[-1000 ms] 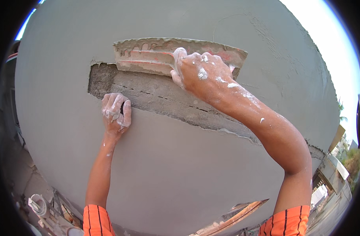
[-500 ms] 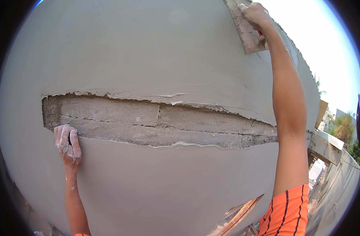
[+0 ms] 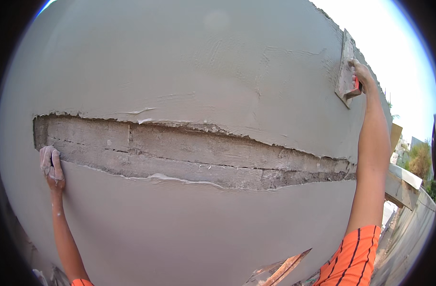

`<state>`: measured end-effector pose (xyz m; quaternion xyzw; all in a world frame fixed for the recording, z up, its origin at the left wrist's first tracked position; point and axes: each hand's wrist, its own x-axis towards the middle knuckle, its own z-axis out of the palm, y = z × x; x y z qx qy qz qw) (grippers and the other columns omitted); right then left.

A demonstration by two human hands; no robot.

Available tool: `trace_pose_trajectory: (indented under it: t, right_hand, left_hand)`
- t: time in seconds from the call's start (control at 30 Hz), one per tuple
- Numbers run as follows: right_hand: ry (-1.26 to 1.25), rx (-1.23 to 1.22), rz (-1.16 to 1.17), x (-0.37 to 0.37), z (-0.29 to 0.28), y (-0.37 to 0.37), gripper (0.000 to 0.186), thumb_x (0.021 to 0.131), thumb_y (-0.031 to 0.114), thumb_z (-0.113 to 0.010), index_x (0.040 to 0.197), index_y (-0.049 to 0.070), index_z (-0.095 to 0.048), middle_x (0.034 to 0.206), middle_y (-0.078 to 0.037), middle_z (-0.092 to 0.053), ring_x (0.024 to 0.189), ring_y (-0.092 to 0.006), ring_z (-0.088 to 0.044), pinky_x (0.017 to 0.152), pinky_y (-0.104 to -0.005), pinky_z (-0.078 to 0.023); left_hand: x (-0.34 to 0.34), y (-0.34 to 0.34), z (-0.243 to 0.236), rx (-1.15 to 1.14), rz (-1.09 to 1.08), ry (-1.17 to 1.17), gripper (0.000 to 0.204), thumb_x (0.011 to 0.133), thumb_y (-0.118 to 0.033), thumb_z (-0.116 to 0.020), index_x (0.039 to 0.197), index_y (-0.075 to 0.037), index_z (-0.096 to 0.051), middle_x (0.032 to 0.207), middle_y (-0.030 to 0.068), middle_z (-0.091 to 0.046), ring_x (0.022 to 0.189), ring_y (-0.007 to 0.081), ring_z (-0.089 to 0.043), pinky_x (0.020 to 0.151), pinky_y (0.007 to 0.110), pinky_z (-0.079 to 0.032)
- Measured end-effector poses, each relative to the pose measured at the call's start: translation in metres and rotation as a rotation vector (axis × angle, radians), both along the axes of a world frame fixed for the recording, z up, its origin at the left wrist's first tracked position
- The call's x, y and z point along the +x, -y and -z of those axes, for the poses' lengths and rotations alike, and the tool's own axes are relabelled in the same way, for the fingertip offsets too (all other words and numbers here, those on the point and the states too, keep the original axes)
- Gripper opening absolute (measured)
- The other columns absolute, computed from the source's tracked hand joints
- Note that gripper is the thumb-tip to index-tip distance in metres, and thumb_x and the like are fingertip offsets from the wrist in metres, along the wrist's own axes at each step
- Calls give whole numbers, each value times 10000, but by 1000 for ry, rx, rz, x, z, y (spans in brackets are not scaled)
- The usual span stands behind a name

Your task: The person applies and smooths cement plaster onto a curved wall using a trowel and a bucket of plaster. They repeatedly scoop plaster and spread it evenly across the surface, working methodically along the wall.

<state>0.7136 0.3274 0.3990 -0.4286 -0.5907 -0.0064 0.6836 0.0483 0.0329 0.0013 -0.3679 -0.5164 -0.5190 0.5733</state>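
Note:
My right hand [image 3: 363,76] is closed round the orange-red handle of a flat, plaster-smeared plastering trowel [image 3: 344,76]. The trowel's blade lies along the upper right part of a smooth grey plastered wall [image 3: 189,229], near its ragged edge. At the lower left corner of a long recess [image 3: 180,152] in the wall, my left hand [image 3: 52,167] has its fingers curled at the bottom edge. Wet plaster coats those fingers. A dark patch shows between thumb and fingers; what it is, I cannot make out.
Rough, bare masonry with cracks shows inside the recess, whose rims are ragged with plaster. A wooden board [image 3: 287,267] stands out below. To the right are a concrete ledge [image 3: 400,188], a boundary wall [image 3: 415,224] and bushes [image 3: 419,159].
My right hand has carried the trowel right and down along the wall, leaving marks in the plaster. The view has shifted right. My left hand stays at the recess's lower left corner.

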Motion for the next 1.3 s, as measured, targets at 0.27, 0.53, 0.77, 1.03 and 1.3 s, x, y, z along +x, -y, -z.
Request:
trace_pose_trajectory:
  t: [0.27,0.53,0.77,1.03,1.3]
  right_hand:
    - [-259,-126,-102,176,133,-114,358,838,436,-545,930,91,-573,557,35,-395,430,-84,-422,388,-246,-375]
    - [440,313,-136,-130,111,155,537,897,484,-538,1178,28,-552,589,50,-386,497,-13,-421,435,-175,-377]
    - [1097,407,-417,-417,215,280,309,881,225,-535,975,-64,-582,826,-265,-650,793,-364,-664,755,-456,-516]
    - [817,218,-265,-382,196,229,272,866,227,-530,901,-35,-595,737,-189,-639,690,-259,-656,612,-375,-525]
    - [756,531,372,-235,142,124,317,857,273,-506,882,-18,-630,986,-299,-608,947,-388,-601,821,-441,-473]
  left_hand:
    - [-7,7,-1,-17,7,-26,117,881,-60,-472,800,12,-513,797,135,-499,785,305,-466,735,387,-396]
    - [-1,10,-6,-27,15,-76,96,841,-75,-515,770,-14,-538,784,120,-537,777,310,-483,716,404,-405]
    - [-6,15,-4,-20,49,-83,92,840,-70,-512,778,-16,-553,796,112,-551,784,305,-489,722,400,-408]
    - [-12,7,2,-50,86,-52,127,879,-79,-487,827,5,-566,846,132,-566,839,310,-498,780,402,-416]
    - [-12,9,4,-49,-3,68,163,910,-106,-480,913,6,-599,933,137,-600,889,295,-538,839,390,-424]
